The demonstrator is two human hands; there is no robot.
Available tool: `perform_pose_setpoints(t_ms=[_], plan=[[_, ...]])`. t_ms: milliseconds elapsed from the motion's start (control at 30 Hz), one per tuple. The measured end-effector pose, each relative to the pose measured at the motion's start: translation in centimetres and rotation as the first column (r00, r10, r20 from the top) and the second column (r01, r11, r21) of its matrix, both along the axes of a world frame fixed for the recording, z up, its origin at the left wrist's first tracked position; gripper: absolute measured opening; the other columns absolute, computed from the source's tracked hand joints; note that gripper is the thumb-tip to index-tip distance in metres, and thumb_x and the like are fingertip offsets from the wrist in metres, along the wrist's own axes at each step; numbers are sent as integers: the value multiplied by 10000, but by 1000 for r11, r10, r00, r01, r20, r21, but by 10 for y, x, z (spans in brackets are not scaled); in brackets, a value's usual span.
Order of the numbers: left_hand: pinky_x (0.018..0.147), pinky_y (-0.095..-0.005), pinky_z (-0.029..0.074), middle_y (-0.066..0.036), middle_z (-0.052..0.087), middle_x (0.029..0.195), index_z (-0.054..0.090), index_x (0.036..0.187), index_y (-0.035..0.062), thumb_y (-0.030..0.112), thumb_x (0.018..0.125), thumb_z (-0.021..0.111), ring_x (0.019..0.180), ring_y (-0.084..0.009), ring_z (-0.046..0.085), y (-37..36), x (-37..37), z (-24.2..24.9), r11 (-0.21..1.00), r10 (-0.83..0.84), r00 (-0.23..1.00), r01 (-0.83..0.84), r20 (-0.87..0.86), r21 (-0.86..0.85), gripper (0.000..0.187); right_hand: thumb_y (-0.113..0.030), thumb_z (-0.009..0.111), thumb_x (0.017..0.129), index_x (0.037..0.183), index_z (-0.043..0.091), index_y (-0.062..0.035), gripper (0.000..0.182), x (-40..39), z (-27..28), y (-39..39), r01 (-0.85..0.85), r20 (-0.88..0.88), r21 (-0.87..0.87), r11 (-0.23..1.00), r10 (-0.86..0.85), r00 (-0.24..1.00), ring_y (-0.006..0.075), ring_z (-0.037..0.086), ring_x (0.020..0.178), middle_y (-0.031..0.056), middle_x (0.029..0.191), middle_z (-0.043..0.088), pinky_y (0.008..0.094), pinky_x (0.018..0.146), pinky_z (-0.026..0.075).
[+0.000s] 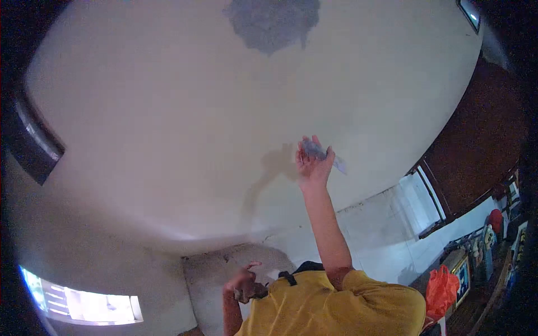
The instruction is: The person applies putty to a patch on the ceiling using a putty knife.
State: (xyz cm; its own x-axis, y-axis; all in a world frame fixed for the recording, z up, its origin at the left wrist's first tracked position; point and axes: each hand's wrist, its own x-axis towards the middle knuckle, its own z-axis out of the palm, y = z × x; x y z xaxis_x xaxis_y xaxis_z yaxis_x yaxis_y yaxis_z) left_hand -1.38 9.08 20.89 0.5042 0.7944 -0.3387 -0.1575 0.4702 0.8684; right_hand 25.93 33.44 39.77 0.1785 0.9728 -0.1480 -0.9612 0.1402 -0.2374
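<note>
My right hand (315, 165) is raised in front of the pale wall (168, 112), fingers curled around a thin, flat piece with grey, putty-like smears (315, 149). A pale, see-through corner of that piece sticks out past the thumb to the right. Lower down, close to the yellow shirt, my left hand (245, 284) has one finger stretched sideways while the others are bent in. Something dark shows by those bent fingers, and I cannot tell what it is. High on the wall, above my right hand, spreads a rough grey patch (273, 22).
Along the right stands a dark brown panel (482, 140). An orange-red plastic bag (441, 291) hangs at the lower right, beside a framed picture (462, 280) and assorted items. Bright window light (89, 302) enters at lower left. A dark curved object (36, 140) juts in at the left.
</note>
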Motion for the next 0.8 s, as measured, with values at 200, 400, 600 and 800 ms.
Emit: perform_pose_setpoints(t_ms=[200,400,600,800], plan=[[579,-228,391,22,464,611,370,1341,-5,158,814,549,580,-76,450,8,-4,-21,995,-88,973,76,214,67,580,-490,321,928,1172,528,-111,497,-20,-118,-6,19,310,-203,979,46,949,210,573,942,93,1046,601,342,830,464],[613,-232,425,-8,536,654,260,1426,57,193,828,563,620,-88,503,39,43,34,909,-402,907,412,-126,60,684,-579,329,889,1020,615,-128,550,-37,-288,-20,-143,233,-563,814,323,917,201,550,682,54,792,563,346,605,496],[639,-245,451,-40,574,717,195,1462,192,193,853,543,645,-113,527,48,76,49,856,-505,843,516,-183,14,701,-589,286,892,997,622,-126,581,-52,-346,-44,-318,-37,-635,705,383,923,216,547,648,70,767,562,352,574,503],[605,-272,468,-58,595,728,166,1467,219,162,854,525,620,-113,531,49,89,12,791,-528,773,598,-351,127,713,-584,268,894,984,619,-126,584,-43,-368,-49,-342,-98,-642,686,369,924,232,565,664,89,752,571,372,591,504]])
